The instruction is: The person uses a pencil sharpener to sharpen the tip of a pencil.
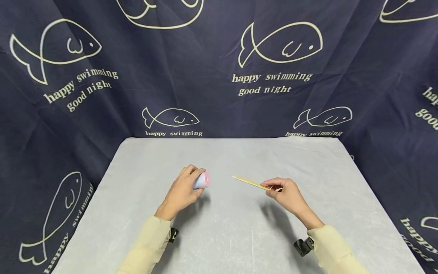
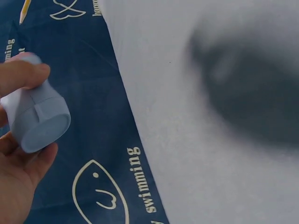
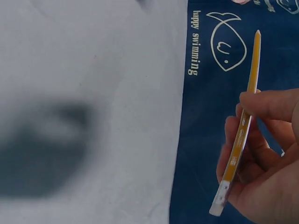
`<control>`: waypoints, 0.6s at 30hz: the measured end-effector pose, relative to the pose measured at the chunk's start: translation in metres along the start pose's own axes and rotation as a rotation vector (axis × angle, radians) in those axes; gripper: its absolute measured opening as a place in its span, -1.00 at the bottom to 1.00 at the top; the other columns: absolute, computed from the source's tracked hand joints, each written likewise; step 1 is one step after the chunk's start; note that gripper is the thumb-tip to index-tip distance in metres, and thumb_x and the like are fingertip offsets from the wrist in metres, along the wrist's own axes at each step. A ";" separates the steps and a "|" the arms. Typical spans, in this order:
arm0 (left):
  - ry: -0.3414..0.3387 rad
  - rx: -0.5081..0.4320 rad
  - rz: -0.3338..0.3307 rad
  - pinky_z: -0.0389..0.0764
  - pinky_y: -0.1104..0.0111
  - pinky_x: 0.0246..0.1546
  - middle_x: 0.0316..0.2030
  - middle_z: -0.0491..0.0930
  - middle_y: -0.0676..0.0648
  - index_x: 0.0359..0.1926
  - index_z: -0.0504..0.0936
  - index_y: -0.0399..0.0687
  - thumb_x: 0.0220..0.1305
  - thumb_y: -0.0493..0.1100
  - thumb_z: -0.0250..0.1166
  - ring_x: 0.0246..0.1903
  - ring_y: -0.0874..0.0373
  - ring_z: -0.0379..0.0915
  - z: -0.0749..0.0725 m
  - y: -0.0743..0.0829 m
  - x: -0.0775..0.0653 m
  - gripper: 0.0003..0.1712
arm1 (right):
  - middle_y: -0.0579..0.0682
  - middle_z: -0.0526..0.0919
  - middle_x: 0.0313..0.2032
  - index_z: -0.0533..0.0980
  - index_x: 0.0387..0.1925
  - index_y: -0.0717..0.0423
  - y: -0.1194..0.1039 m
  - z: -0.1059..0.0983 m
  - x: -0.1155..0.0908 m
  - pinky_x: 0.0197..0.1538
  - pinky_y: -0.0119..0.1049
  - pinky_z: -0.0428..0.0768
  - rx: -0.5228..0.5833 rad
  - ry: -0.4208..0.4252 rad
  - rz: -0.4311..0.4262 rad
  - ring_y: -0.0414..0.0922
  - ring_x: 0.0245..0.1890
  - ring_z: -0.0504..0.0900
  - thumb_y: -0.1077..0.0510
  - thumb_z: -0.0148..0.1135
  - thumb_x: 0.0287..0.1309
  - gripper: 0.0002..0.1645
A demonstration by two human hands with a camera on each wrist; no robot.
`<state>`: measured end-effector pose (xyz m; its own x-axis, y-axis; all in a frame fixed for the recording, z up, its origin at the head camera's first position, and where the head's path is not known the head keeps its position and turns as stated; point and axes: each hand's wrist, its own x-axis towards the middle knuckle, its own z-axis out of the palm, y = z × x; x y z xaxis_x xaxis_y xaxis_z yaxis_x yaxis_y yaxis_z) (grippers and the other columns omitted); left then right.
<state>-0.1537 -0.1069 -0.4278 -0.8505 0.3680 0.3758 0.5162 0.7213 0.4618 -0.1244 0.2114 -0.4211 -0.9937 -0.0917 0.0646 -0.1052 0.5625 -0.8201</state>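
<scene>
My left hand [image 1: 181, 192] grips a small pale-blue pencil sharpener [image 1: 199, 182] above the table, left of centre. Its pink end, with a small dark hole, faces right toward the pencil. In the left wrist view the thumb and fingers wrap round the sharpener [image 2: 45, 122], whose rounded blue base shows. Across a short gap, my right hand [image 1: 286, 195] pinches a yellow pencil [image 1: 249, 182] between thumb and fingers. The pencil's pale tip points left toward the sharpener. In the right wrist view, the pencil [image 3: 242, 128] has a whitish eraser end below the fingers.
A table covered in pale grey cloth [image 1: 226, 236] lies under both hands, which cast shadows on it. Dark blue curtains [image 1: 219, 87] with fish drawings and lettering stand behind and at both sides. Dark wrist devices [image 1: 303, 246] sit at both cuffs.
</scene>
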 end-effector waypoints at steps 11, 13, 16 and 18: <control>-0.100 0.062 0.077 0.55 0.28 -0.17 -0.16 0.50 -0.03 0.10 0.57 -0.14 -0.11 -0.31 0.45 -0.12 0.09 0.38 -0.008 0.010 0.007 -0.38 | -0.05 0.70 -0.43 0.72 -0.38 0.09 -0.016 0.005 0.007 -0.40 -0.46 0.49 -0.155 0.086 -0.168 -0.34 -0.49 0.50 0.48 0.32 -0.18 -0.69; -0.116 0.064 0.076 0.55 0.28 -0.16 -0.15 0.49 -0.05 0.11 0.57 -0.15 -0.10 -0.31 0.44 -0.12 0.08 0.38 -0.010 0.013 0.008 -0.37 | -0.07 0.70 -0.43 0.72 -0.39 0.08 -0.017 0.006 0.007 -0.39 -0.46 0.50 -0.168 0.093 -0.182 -0.36 -0.49 0.50 0.47 0.32 -0.19 -0.69; -0.138 0.085 0.087 0.54 0.27 -0.15 -0.16 0.48 -0.06 0.11 0.57 -0.14 -0.10 -0.29 0.44 -0.13 0.08 0.37 -0.012 0.016 0.009 -0.37 | -0.09 0.70 -0.44 0.72 -0.40 0.07 -0.019 0.007 0.007 -0.37 -0.45 0.52 -0.182 0.102 -0.218 -0.36 -0.47 0.51 0.48 0.32 -0.20 -0.68; -0.146 0.104 0.107 0.53 0.28 -0.14 -0.17 0.48 -0.05 0.09 0.58 -0.13 -0.11 -0.29 0.45 -0.14 0.09 0.37 -0.012 0.018 0.008 -0.38 | -0.11 0.69 -0.44 0.72 -0.40 0.07 -0.019 0.008 0.006 -0.36 -0.44 0.52 -0.194 0.108 -0.242 -0.31 -0.46 0.54 0.49 0.31 -0.21 -0.67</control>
<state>-0.1506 -0.0981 -0.4071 -0.8006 0.5216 0.2949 0.5979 0.7272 0.3372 -0.1279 0.1932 -0.4096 -0.9364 -0.1598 0.3126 -0.3336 0.6823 -0.6505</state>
